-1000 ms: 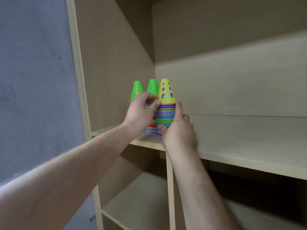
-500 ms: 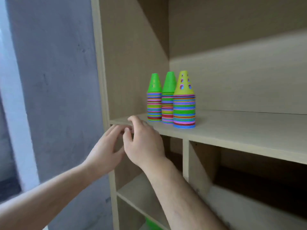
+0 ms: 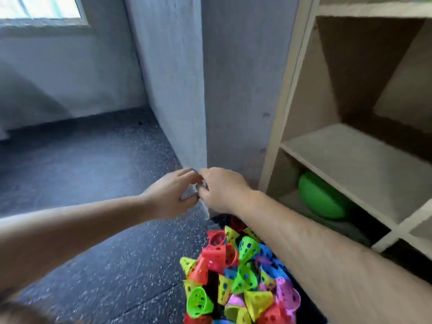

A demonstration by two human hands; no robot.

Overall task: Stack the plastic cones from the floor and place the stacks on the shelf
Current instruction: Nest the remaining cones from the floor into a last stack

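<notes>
Plastic cones (image 3: 236,274): a loose heap of perforated cones lies on the floor at the lower middle of your view, below your right forearm. Colours seen are red, orange, yellow, lime green, blue, pink and purple. They lie tumbled at all angles, many on their sides with the open ends showing; no tidy stack is visible in the heap.
Cone location: the heap sits at the foot of the shelf unit, just right of the pillar's base, none of it in your hands.
Left hand (image 3: 171,195): held out above the floor, fingers curled inward, fingertips meeting your right hand. It holds no cone. Whether anything small is pinched there, you cannot tell; the spot is blurred.
Right hand (image 3: 222,190): held out beside the left, knuckles up, fingers bent toward the left hand and touching it. It carries no cone.
Floor (image 3: 93,206): dark, speckled surface, running left and back to the wall.
Pillar (image 3: 187,90): grey concrete corner standing directly behind your two hands.
Shelf unit (image 3: 350,164): pale wooden shelving at the right; the middle board in view is bare.
Green object (image 3: 320,197): a rounded green item rests in the lowest compartment, under that board; its kind cannot be made out.
Window (image 3: 42,8): bright pane at the upper left.
</notes>
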